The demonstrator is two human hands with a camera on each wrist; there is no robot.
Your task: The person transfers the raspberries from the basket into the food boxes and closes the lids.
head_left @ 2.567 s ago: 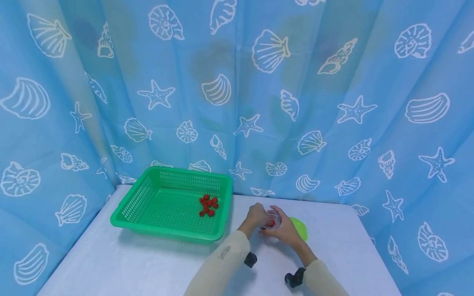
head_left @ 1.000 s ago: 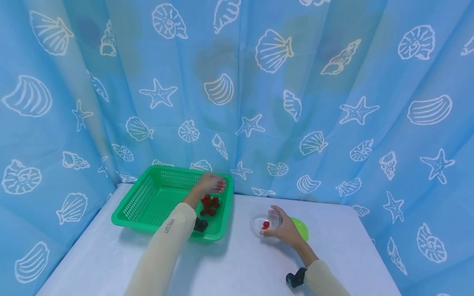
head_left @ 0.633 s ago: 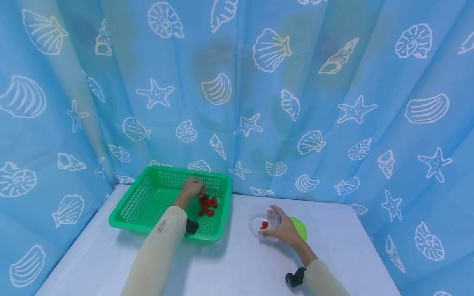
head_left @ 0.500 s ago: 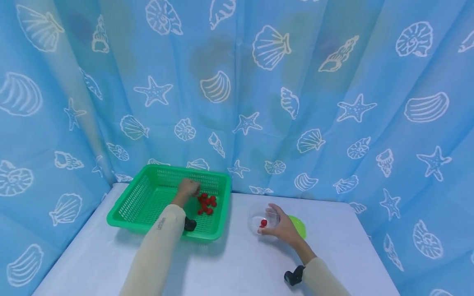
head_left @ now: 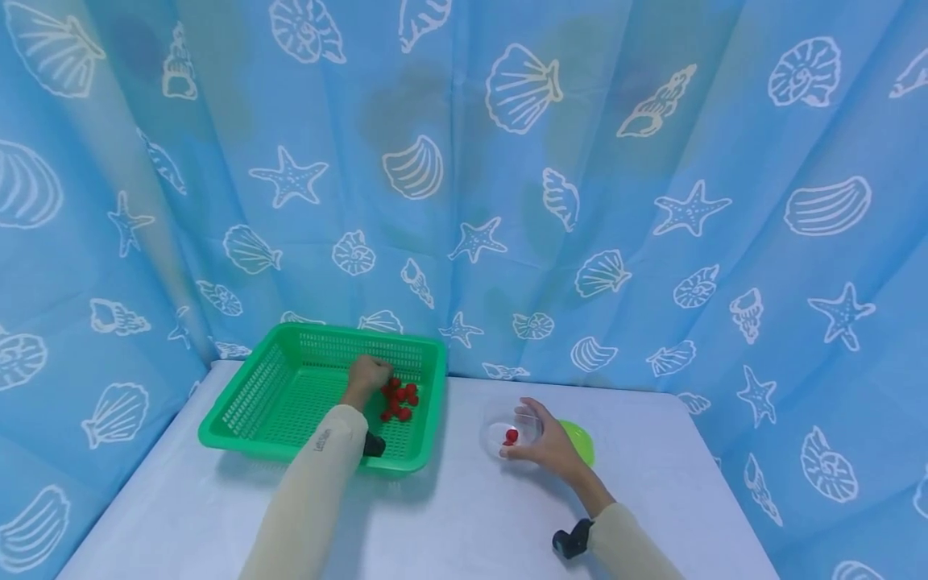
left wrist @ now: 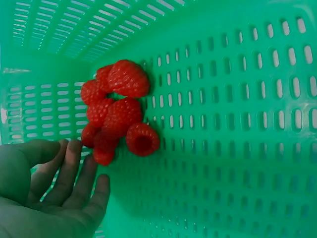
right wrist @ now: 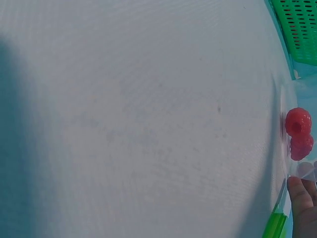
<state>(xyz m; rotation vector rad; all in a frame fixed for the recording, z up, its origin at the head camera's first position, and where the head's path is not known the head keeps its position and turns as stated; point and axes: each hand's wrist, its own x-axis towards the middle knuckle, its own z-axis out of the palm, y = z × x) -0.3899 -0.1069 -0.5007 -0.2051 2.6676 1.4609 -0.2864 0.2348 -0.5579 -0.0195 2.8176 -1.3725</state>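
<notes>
My left hand (head_left: 367, 375) is inside the green basket (head_left: 239, 445), its fingers loosely bent beside a cluster of raspberries (left wrist: 119, 114). In the left wrist view the fingertips (left wrist: 75, 145) come right up to the nearest berries; whether they touch cannot be told, and nothing sits between thumb and fingers. With thumb and fingers curled round its side, my right hand (head_left: 551, 445) holds a clear plastic container (head_left: 493, 419) on the table. Two raspberries (right wrist: 298, 131) show inside that container.
A light green lid (head_left: 582, 443) lies just right of the right hand. The white tablecloth (head_left: 464, 515) stretches in front of the basket and container. Behind stands a blue curtain (head_left: 464, 201) with shell prints.
My left hand went from the container to the basket, then down beside the raspberries. The right hand has stayed at the container. The head view has shifted slightly.
</notes>
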